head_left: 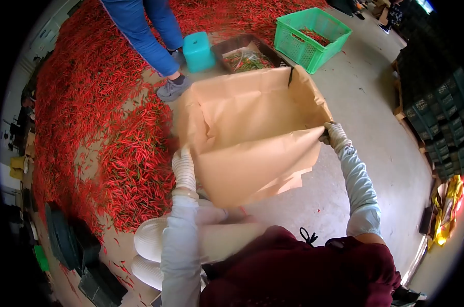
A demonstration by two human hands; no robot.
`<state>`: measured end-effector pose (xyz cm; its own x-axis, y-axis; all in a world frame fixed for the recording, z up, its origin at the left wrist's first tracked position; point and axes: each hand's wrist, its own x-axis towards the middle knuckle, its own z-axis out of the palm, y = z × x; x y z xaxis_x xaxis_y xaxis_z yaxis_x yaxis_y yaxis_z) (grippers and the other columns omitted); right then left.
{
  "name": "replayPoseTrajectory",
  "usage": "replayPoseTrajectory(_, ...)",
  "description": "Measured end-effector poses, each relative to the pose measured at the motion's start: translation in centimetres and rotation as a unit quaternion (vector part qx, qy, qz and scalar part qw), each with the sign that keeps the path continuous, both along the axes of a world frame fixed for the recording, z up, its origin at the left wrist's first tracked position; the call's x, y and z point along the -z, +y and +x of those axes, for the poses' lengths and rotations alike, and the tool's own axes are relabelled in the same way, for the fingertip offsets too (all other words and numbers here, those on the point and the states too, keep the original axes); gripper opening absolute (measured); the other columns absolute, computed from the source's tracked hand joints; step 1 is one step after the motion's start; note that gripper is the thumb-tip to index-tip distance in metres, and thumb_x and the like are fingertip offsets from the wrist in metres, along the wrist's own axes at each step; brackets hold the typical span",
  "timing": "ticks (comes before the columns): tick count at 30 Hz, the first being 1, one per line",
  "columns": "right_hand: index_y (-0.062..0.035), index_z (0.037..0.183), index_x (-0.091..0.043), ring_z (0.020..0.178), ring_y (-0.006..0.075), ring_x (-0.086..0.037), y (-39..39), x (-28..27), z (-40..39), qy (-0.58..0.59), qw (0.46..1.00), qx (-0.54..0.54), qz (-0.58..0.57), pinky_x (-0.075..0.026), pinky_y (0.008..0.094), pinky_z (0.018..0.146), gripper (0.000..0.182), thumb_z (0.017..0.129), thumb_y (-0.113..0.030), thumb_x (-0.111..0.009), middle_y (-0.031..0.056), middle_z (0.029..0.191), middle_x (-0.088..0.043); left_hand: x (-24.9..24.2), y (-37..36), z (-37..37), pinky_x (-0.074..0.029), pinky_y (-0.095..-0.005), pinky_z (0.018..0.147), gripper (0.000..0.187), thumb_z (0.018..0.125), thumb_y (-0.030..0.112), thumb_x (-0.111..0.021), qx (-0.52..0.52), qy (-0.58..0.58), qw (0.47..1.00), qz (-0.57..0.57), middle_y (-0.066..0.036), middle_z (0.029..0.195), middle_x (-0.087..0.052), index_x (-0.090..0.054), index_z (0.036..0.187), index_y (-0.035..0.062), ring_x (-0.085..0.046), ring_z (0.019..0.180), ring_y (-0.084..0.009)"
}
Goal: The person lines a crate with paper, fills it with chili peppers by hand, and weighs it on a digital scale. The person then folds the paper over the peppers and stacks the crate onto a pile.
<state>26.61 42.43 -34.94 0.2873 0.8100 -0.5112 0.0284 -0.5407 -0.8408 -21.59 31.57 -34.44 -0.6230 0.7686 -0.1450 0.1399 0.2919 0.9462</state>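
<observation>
A box lined with brown paper (252, 115) is held between my two gloved hands, its open top facing up and the paper hanging over its near side. My left hand (184, 170) is closed on its near left corner, with the fingertips hidden behind the paper. At the right rim my right hand (336, 136) grips the near right corner, fingers wrapped round the edge. No chilies show inside the paper-lined box. Red chilies (134, 174) lie in a large heap on the floor to the left of my left hand.
Beyond the box are a turquoise stool (198, 52), a dark crate (250, 55) of chilies and a green crate (314, 40). A person in blue trousers (149, 33) stands at the heap. Dark crates (439, 117) are stacked right; black containers (70, 238) lie lower left.
</observation>
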Motion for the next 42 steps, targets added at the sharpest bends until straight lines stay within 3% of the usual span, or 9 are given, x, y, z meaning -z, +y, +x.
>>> replayPoseTrajectory(8,-0.0109,0.084,-0.055,0.033,0.0112,-0.043,-2.0,-1.8,2.2,0.060,0.994,0.050,0.073,-0.033,0.0241,0.027,0.009,0.082,-0.017,-0.062,0.0000,0.052,-0.050,-9.0,-2.6,-1.6,-0.045,-0.0458,0.089,0.051,0.093,0.048,-0.045,-0.017,0.395,0.914,-0.088,-0.023,0.103,-0.064,-0.062,0.114,0.0051,-0.058,0.103,-0.0409)
replayPoseTrajectory(16,-0.0033,0.107,-0.061,0.045,0.0116,-0.052,-1.8,-12.7,0.2,0.077,0.966,-0.089,0.230,-0.040,0.0222,0.037,0.029,0.079,-0.011,-0.061,0.0037,0.068,-0.062,-15.8,0.8,-3.6,-0.047,-0.0296,0.086,0.055,0.087,0.044,-0.061,0.130,-0.089,0.986,0.061,-0.010,0.107,-0.066,-0.060,0.122,0.0023,-0.061,0.094,-0.0196)
replayPoseTrajectory(20,0.0012,0.101,-0.063,0.061,0.0138,-0.059,-0.4,-21.6,-8.1,0.131,0.925,-0.056,0.352,-0.048,0.0265,0.053,0.024,0.080,-0.010,-0.058,0.0092,0.083,-0.063,-16.4,-0.6,-11.0,-0.049,-0.0306,0.085,0.036,0.080,0.025,-0.064,0.166,-0.020,0.980,0.112,-0.011,0.101,-0.067,-0.066,0.106,-0.0002,-0.062,0.092,-0.0193)
replayPoseTrajectory(22,-0.0009,0.104,-0.064,0.073,0.0137,-0.059,6.1,-22.7,-7.5,-0.323,0.650,-0.306,0.616,-0.049,0.0286,0.064,0.025,0.083,-0.014,-0.059,0.0063,0.088,-0.062,-19.5,-4.5,-11.3,-0.050,-0.0307,0.083,0.030,0.081,0.021,-0.061,0.117,-0.099,0.980,0.126,-0.013,0.098,-0.067,-0.066,0.100,-0.0005,-0.063,0.089,-0.0198)
replayPoseTrajectory(24,-0.0070,0.107,-0.064,0.064,0.0083,-0.052,5.8,-27.2,-15.3,0.101,0.919,-0.206,0.320,-0.044,0.0238,0.058,0.023,0.090,-0.022,-0.060,-0.0013,0.079,-0.058,-19.7,-6.9,-14.1,-0.053,-0.0373,0.078,0.030,0.083,0.016,-0.056,0.062,-0.180,0.968,0.163,-0.013,0.097,-0.068,-0.064,0.104,-0.0041,-0.066,0.087,-0.0245)
replayPoseTrajectory(25,-0.0077,0.112,-0.062,0.063,0.0064,-0.052,7.4,-27.1,-16.0,-0.035,0.830,-0.361,0.424,-0.042,0.0208,0.056,0.034,0.089,-0.033,-0.063,-0.0020,0.079,-0.058,-17.2,-8.3,-18.7,-0.052,-0.0368,0.080,0.031,0.082,0.016,-0.057,0.065,-0.021,0.981,0.184,-0.013,0.099,-0.067,-0.064,0.104,-0.0041,-0.065,0.089,-0.0243)
replayPoseTrajectory(27,-0.0078,0.122,-0.058,0.076,0.0119,-0.058,9.5,-27.8,-23.0,0.111,0.900,-0.276,0.317,-0.048,0.0296,0.068,0.049,0.090,-0.044,-0.060,0.0028,0.091,-0.063,-17.1,-12.1,-20.5,-0.051,-0.0357,0.084,0.030,0.080,0.017,-0.059,-0.009,0.003,0.981,0.195,-0.012,0.099,-0.067,-0.064,0.102,-0.0035,-0.063,0.091,-0.0236)
replayPoseTrajectory(34,-0.0061,0.142,-0.037,0.130,0.0337,-0.044,6.3,-25.1,-33.2,0.199,0.855,-0.417,0.236,-0.036,0.0430,0.105,0.063,0.095,-0.047,-0.047,0.0235,0.141,-0.044,-13.5,-27.9,-27.7,-0.046,-0.0348,0.091,0.030,0.082,0.018,-0.058,-0.249,-0.183,0.928,0.207,-0.014,0.105,-0.064,-0.063,0.105,-0.0012,-0.059,0.093,-0.0253)
replayPoseTrajectory(42,-0.0067,0.123,-0.054,0.091,0.0158,-0.055,9.7,-17.5,-35.6,0.112,0.884,-0.392,0.227,-0.045,0.0308,0.079,0.051,0.090,-0.046,-0.056,0.0095,0.112,-0.059,-4.6,-35.6,-29.5,-0.053,-0.0365,0.066,0.033,0.076,0.008,-0.060,-0.518,-0.142,0.790,0.296,-0.017,0.092,-0.064,-0.060,0.102,-0.0123,-0.062,0.073,-0.0248)
